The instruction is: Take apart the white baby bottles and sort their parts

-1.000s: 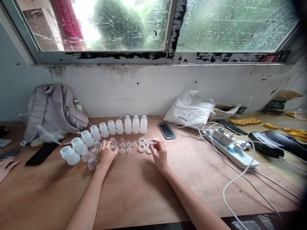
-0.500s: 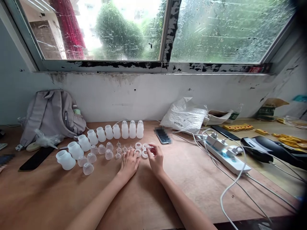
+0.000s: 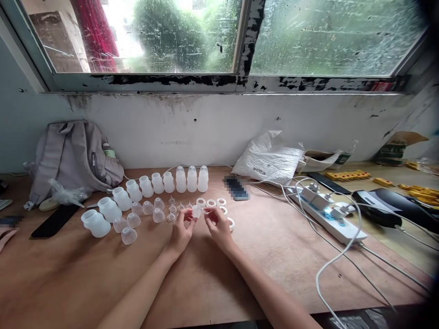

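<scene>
One translucent piece (image 3: pixel 196 211) | between fingertips (image 3: pixel 209 210) | left hand (image 3: pixel 183 227) pinching it | right hand (image 3: pixel 218 225) grip unclear

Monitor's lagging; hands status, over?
Left hand, right hand: both at small, translucent, plastic-looking piece; exact grip unclear. White, plastic-looking rings close by right hand.

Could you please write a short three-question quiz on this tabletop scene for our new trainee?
1. Which things lie nearest the right hand?
A) the backpack
B) the white rings
C) the power strip

2. True or false: the three tallest bottles stand at the right end of the bottle row.

3. What shows between the fingertips of the left hand and those of the right hand?

Key: 1. B; 2. True; 3. A small translucent piece.
</scene>
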{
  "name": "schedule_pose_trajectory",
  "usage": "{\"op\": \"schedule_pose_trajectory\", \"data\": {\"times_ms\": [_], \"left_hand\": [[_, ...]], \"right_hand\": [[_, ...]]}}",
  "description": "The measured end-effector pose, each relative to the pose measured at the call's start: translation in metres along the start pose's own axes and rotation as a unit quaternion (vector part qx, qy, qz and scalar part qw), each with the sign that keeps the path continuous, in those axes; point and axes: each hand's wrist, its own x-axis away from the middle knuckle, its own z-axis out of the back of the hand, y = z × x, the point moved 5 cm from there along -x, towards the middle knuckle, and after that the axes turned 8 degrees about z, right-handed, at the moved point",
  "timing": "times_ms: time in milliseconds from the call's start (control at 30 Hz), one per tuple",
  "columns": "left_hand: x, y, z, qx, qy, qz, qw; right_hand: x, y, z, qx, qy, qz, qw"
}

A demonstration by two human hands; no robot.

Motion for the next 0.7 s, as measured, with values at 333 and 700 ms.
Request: {"op": "schedule_pose_trajectory", "data": {"times_ms": [333, 700], "left_hand": [[-0.002, -0.006, -0.003, 0.004, -0.016, 0.035, 0.999], [-0.006, 0.005, 0.015, -0.136, 0.057, -0.041, 0.988]], "right_hand": [[0.002, 0.011, -0.009, -0.122, -0.024, -0.101, 0.987], [0.009, 0.031, -0.016, -0.180, -0.050, -0.255, 0.949]]}}
